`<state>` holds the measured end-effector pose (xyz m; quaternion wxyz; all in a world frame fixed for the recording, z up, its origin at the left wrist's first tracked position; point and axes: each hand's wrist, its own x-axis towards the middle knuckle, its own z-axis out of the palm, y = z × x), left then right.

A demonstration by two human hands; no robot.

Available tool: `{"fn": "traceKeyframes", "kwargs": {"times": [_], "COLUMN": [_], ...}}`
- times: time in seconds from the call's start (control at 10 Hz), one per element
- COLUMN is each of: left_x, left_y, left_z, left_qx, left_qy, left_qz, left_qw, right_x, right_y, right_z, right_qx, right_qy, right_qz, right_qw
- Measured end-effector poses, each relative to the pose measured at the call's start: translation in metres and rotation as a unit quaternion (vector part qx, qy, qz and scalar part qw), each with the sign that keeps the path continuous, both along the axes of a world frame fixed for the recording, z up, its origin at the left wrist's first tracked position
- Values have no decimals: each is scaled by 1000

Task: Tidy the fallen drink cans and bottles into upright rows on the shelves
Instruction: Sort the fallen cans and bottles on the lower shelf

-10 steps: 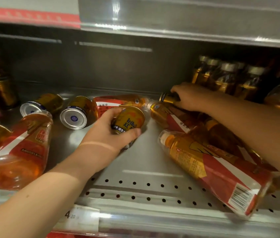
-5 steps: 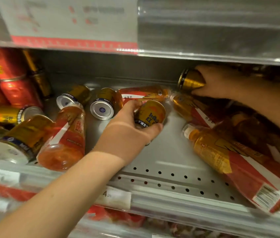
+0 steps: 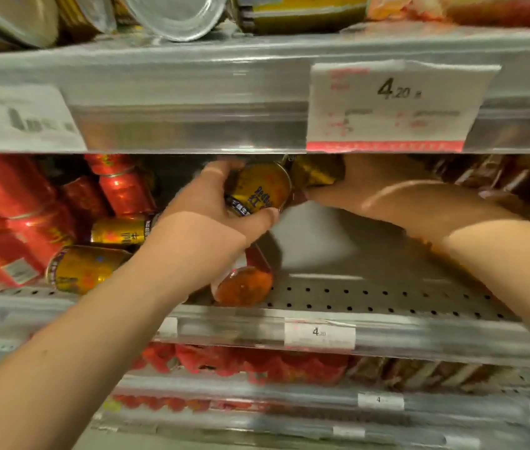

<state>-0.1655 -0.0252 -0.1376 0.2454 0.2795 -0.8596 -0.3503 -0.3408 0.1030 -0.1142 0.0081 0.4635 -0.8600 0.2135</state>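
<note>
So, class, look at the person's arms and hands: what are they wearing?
The left forearm and right forearm are bare, with no sleeves in view. The left hand and right hand wear no gloves; no watch, bracelet or ring shows.

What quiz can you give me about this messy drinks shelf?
1. True or false: the left hand grips a gold can.
2. The big price tag reads: A 4.20, B 9.50, C 1.00?
3. What does the right hand grip?
Key: 1 true. 2 A. 3 a second can.
</note>
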Motion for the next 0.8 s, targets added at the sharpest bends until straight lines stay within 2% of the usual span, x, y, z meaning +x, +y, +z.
{"fn": "traceKeyframes", "kwargs": {"times": [0.1, 0.3, 0.5, 0.7, 0.8], "left_x": [20, 41, 37, 15, -9], "left_y": [-25, -47, -41, -9, 5], "left_z": [-2, -2, -3, 4, 4], "left_qx": [-3, 14, 43, -2, -51], "left_qy": [1, 8, -8, -33, -96], "left_qz": [10, 31, 24, -17, -45], "left_qw": [1000, 999, 999, 999, 993], "right_x": [31, 36, 42, 50, 58], "right_y": [-7, 5, 21, 35, 39], "right_z": [-8, -39, -70, -79, -80], "right_qx": [-23, 4, 101, 91, 105], "right_qy": [-11, -43, -79, -136, -135], "right_qz": [-15, -93, -121, -155, -159], "right_qw": [1000, 995, 984, 974, 972]}}
